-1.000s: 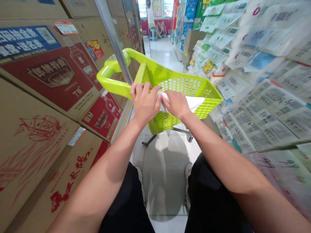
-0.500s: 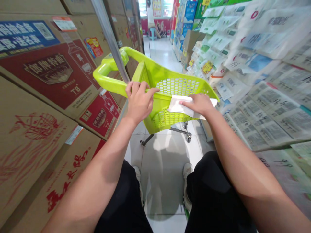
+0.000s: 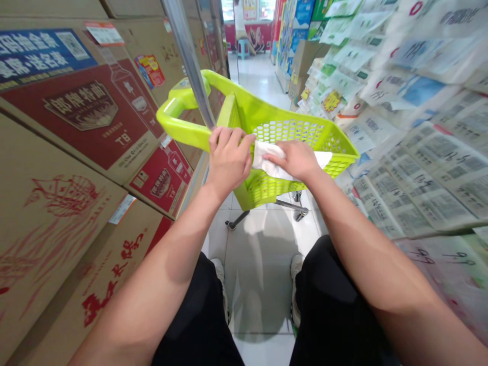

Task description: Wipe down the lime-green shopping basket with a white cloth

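Observation:
A lime-green shopping cart [image 3: 305,119] with perforated basket sides stands sideways in front of me. My left hand [image 3: 231,158] is closed over the near rim, close to where the handle loop joins the basket; its fingertips curl over the edge. Just right of it, my right hand [image 3: 295,160] grips a white cloth [image 3: 277,170] against the same rim. The thumb presses on the cloth, and a corner of it sticks out right of the hand. Beside the left hand a metal pole [image 3: 190,61] slants down in front of the handle.
Stacked cardboard cartons [image 3: 84,112] wall the left side. Piled tissue packs [image 3: 415,168] line the right. Beneath the basket are the cart's casters [image 3: 301,213], on the tiled floor [image 3: 255,259]. Down the aisle, a person sits on a blue stool [image 3: 243,47].
My right hand has slid left along the rim with the cloth, nearer my left hand, and the cloth is more bunched. The whole view has shifted, placing the cart slightly further right.

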